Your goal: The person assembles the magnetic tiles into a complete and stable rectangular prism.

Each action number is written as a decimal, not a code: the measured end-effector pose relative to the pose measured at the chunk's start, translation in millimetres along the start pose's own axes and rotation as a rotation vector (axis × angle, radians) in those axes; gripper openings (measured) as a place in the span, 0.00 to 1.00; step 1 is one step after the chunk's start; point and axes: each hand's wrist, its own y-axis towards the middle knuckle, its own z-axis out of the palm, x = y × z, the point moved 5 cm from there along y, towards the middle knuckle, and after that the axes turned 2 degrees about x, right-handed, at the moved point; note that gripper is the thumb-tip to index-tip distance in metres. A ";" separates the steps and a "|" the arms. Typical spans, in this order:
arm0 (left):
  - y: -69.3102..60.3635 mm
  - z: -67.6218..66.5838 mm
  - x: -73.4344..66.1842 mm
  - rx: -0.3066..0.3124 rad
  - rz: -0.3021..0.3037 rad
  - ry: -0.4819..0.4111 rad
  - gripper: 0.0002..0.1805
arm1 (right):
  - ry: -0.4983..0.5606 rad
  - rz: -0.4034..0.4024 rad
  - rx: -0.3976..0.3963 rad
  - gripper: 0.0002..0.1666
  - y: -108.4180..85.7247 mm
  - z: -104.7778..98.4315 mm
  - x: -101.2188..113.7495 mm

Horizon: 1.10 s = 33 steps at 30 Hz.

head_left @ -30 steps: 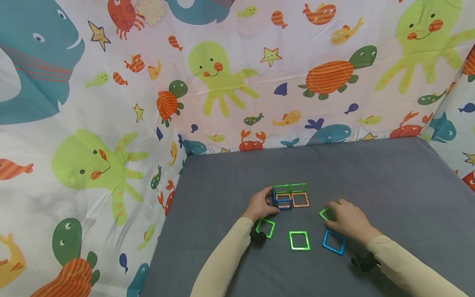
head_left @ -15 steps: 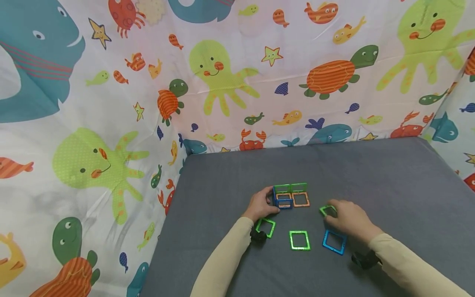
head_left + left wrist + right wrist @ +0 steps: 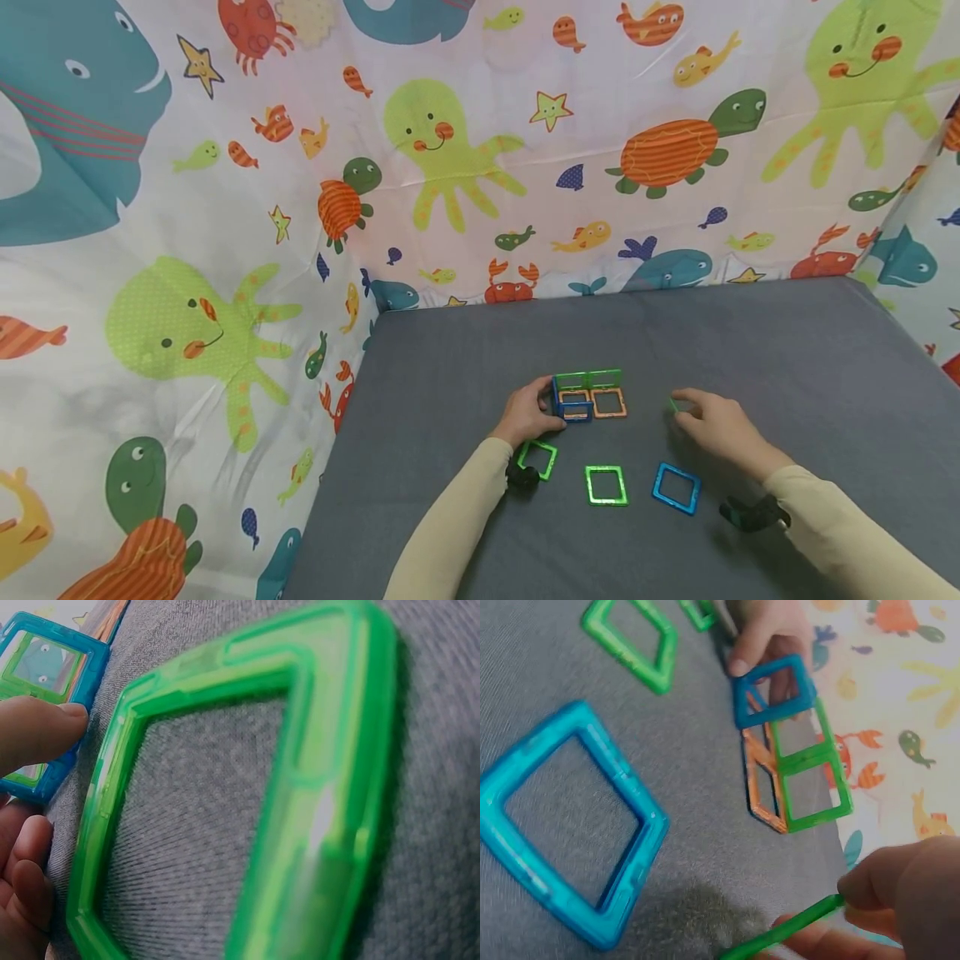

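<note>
My left hand [image 3: 521, 414] is at the left end of a small structure of square magnetic tiles. Its thumb lies on the blue tile [image 3: 808, 684], with the other fingers on the far side. Two orange tiles [image 3: 609, 416] lie flat as the base, and green tiles [image 3: 841, 784] stand upright along the back. To the right, apart from the structure, my right hand [image 3: 723, 423] pinches a green magnetic tile [image 3: 787, 928] between thumb and fingers. That tile appears edge-on, raised off the cloth.
A loose green tile [image 3: 606, 502] and a loose blue tile [image 3: 622, 772] lie flat on the grey cloth [image 3: 480, 342] in front. Another green tile [image 3: 337, 697] lies by my left wrist. A sea-animal print curtain [image 3: 465, 250] borders the back and left side.
My right hand has moved slightly right and up, lifting the green tile and turning it from face-up to edge-on. The left hand and the structure have stayed in place.
</note>
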 end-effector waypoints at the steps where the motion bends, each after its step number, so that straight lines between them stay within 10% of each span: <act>1: 0.3 0.2 0.2 0.000 -0.002 0.000 0.46 | 0.018 0.011 0.001 0.27 0.8 -1.1 -1.7; 11: 1.6 0.6 2.4 0.008 -0.013 0.017 0.46 | 0.385 0.168 0.094 0.35 16.4 -3.3 -13.3; 33: -0.2 -5.2 -4.9 0.021 -0.027 -0.011 0.45 | 0.582 0.137 0.113 0.36 53.6 7.6 4.8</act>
